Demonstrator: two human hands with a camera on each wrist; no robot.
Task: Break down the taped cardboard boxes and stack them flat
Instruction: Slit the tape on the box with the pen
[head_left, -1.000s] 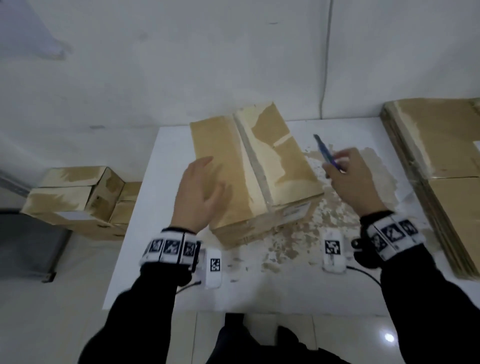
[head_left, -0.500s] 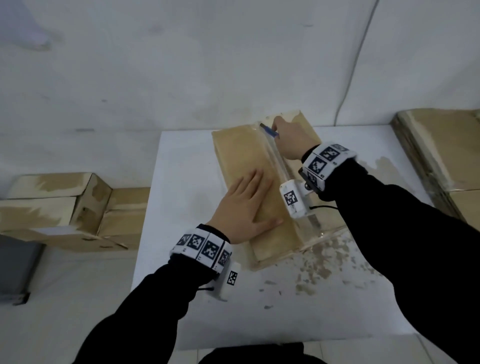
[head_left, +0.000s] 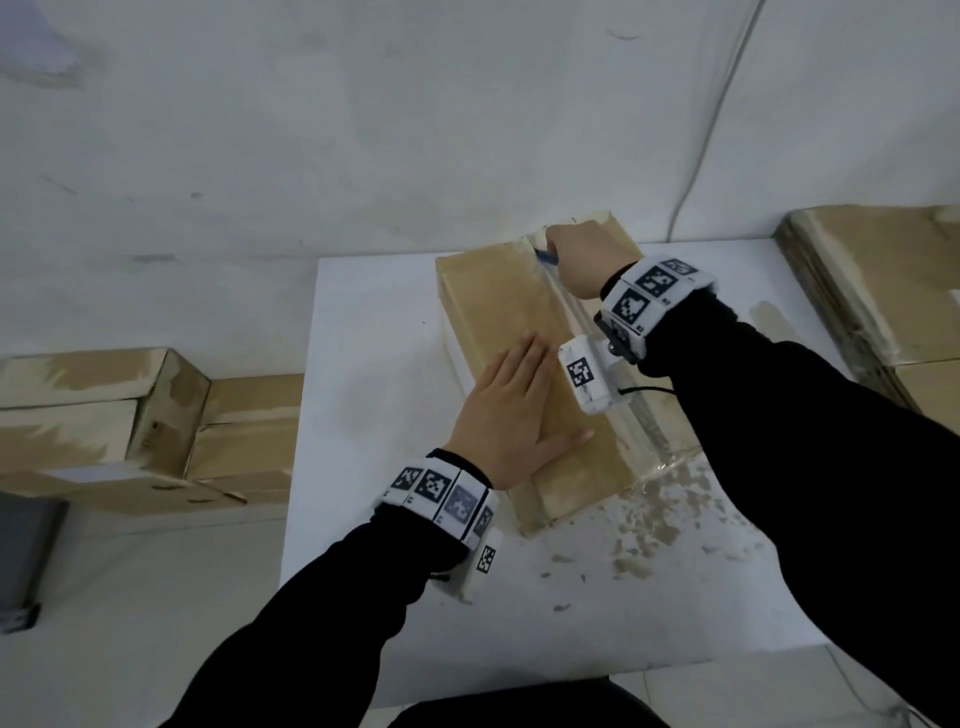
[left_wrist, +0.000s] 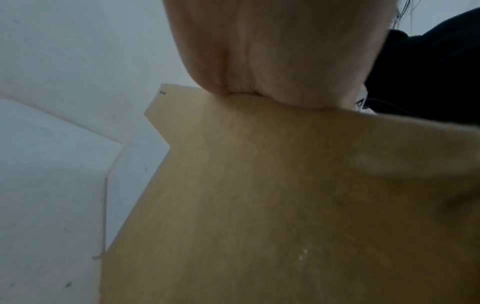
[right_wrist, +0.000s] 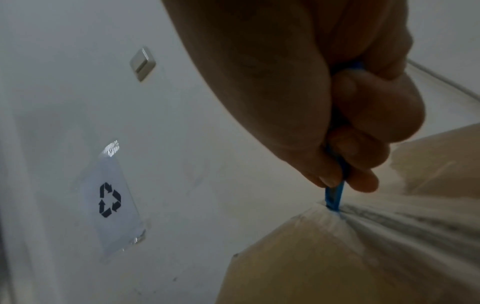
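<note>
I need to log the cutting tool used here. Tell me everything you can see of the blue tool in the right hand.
The blue tool is a slim, flat, plastic-looking piece. Only its lower end shows below the fingers, plus a strip higher up between them; no blade is discernible. The right hand grips it in a closed fist, holding it steeply. Its tip sits in the taped centre seam at the far end of the cardboard box, near the wall. The tape puckers around the tip.
</note>
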